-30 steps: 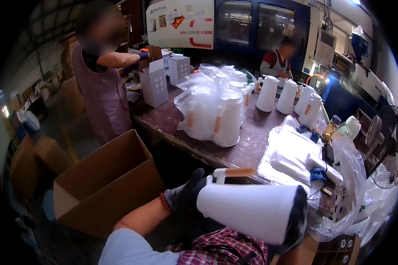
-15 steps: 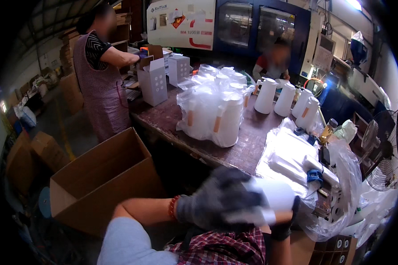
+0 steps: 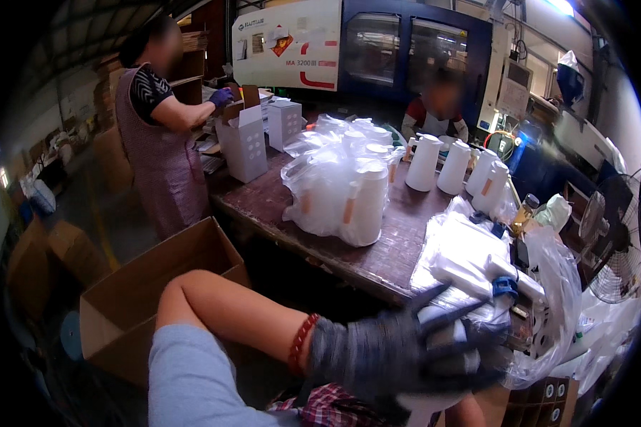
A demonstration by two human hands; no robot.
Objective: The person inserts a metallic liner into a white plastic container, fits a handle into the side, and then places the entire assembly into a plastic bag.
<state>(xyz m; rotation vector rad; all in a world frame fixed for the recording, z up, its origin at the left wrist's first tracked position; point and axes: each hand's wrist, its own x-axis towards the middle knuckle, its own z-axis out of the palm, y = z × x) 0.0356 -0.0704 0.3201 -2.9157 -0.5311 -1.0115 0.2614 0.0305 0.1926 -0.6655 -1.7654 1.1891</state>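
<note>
My left hand (image 3: 413, 356), in a grey glove, is spread with its fingers stretched out across a white jug (image 3: 454, 333). It lies over the jug close to my body and covers most of it. A piece of the jug's white surface shows between and beyond the fingers, and a pale part shows below the glove. My right hand is mostly hidden behind the left hand and the jug; only a bit of its forearm (image 3: 465, 413) comes in at the lower edge, so its fingers cannot be read.
Plastic-wrapped white jugs (image 3: 367, 206) stand on the brown table (image 3: 399, 231), with several bare jugs (image 3: 424, 164) behind. Clear plastic bags (image 3: 470, 249) lie at right. An open carton (image 3: 121, 331) sits at left, a divided box (image 3: 541, 402) at lower right. Two people work across the table.
My left hand has moved right and opened from its curl around the jug into spread fingers. My right hand, partly seen before at the handle side, is now mostly hidden.
</note>
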